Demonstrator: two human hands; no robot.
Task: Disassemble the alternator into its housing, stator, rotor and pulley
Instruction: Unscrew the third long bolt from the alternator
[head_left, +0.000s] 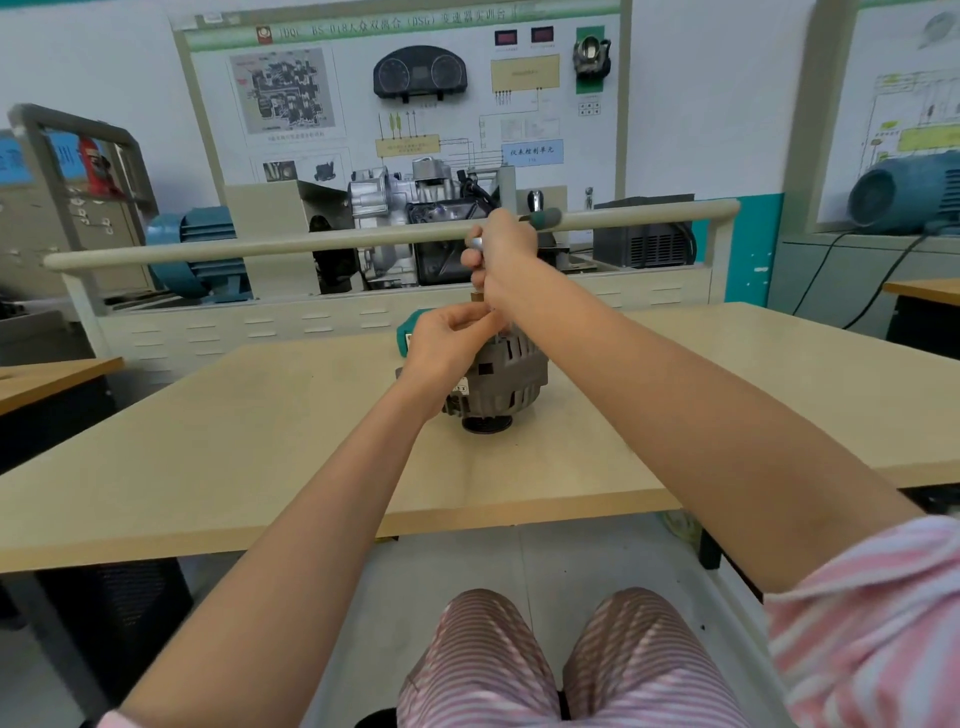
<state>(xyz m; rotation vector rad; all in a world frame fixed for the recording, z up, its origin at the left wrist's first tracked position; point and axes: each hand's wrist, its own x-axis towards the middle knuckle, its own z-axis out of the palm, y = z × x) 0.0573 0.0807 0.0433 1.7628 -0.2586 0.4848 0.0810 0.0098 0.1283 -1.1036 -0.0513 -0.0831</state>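
1. Toward the far edge of the table (218, 457), about midway along it, the alternator (498, 382) stands upright with its pulley (487, 423) face down on the top. Keep it planted there; that wide base is probably what stops it from tipping under the turning force.
2. Just behind it, partly hidden by the left hand, lies a green box (410, 327), possibly a tool case; leave it where it is, clear of the swing.
3. The right hand (501, 249) is raised above the alternator, fingers curled round a tool (540, 217) with a green handle and a metal shank that points down at the top of the housing. Hold the shank straight up, so the tip sits squarely on the fastener rather than slipping off.
4. The left hand (447, 338) rests at the top of the housing, its fingers pinched near the tool's lower end; what they pinch cannot be made out. Use it to steady the tip, fingers off the vents.
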